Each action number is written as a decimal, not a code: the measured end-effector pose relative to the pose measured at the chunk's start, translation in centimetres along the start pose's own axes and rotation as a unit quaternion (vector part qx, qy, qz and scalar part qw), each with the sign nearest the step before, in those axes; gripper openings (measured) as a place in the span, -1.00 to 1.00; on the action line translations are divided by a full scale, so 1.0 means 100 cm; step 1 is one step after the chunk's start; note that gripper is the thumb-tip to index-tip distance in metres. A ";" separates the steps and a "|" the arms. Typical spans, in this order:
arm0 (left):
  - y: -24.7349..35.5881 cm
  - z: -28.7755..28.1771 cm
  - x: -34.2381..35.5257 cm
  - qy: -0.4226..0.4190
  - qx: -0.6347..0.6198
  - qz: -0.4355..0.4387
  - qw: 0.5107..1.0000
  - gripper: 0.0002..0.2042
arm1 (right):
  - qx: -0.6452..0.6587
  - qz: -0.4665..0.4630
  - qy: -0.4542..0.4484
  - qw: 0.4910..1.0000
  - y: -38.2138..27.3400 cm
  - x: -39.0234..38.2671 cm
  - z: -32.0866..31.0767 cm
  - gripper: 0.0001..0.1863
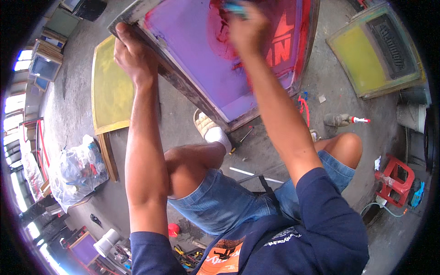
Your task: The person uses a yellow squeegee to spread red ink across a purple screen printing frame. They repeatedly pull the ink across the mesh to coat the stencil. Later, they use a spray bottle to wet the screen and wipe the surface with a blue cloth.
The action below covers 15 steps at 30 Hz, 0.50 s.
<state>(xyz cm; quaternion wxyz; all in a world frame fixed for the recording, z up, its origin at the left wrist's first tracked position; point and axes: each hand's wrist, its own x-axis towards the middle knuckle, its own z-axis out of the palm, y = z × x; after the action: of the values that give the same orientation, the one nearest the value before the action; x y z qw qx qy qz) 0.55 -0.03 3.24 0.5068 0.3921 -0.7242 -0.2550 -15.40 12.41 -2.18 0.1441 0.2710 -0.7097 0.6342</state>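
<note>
A screen printing frame (183, 52) with purple mesh leans in front of me, its lower corner near my foot. My left hand (135, 57) is closed around its upper left edge, thumb on top. Red ink is smeared over the middle and right of the mesh, around a round design and bold block shapes. Against the upper part of the mesh, my right hand (250, 30) is closed on a small teal thing (235, 8). Motion blur and the fingers hide its kind.
A yellow-mesh frame (110, 87) lies at the left, and another yellow frame (366, 55) at the right. Near my foot is a screwdriver (243, 140). A bottle with a red tip (339, 120), a red stool (396, 181) and a plastic-wrapped bundle (78, 167) stand around.
</note>
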 end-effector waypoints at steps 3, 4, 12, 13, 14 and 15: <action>0.010 0.001 -0.002 -0.028 -0.006 -0.009 1.000 -0.31 | -0.054 -0.224 -0.131 0.964 0.035 -0.049 0.003 -0.67; 0.015 0.001 0.002 -0.035 -0.011 -0.017 0.999 -0.31 | -0.064 -0.254 -0.127 0.957 0.059 -0.069 -0.012 -0.66; 0.001 0.005 0.002 -0.007 -0.029 0.019 0.999 -0.24 | -0.045 -0.033 0.018 0.998 0.076 -0.006 -0.030 -0.91; 0.003 0.008 0.001 -0.004 -0.020 0.022 1.000 -0.24 | -0.052 -0.097 -0.033 0.993 0.059 -0.018 -0.008 -0.91; 0.009 0.010 -0.001 0.002 -0.011 0.025 1.000 -0.24 | -0.057 -0.164 -0.086 0.981 0.042 -0.027 0.010 -0.89; 0.012 0.008 0.001 0.017 -0.002 0.029 0.999 -0.24 | -0.055 -0.237 -0.140 0.960 0.030 -0.031 0.017 -0.86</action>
<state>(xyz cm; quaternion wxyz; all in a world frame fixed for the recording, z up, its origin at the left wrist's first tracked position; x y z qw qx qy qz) -0.54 0.54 3.92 0.5271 0.3737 -0.7261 -0.2352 -14.33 11.49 -6.59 0.2042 0.5093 -0.6717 0.4978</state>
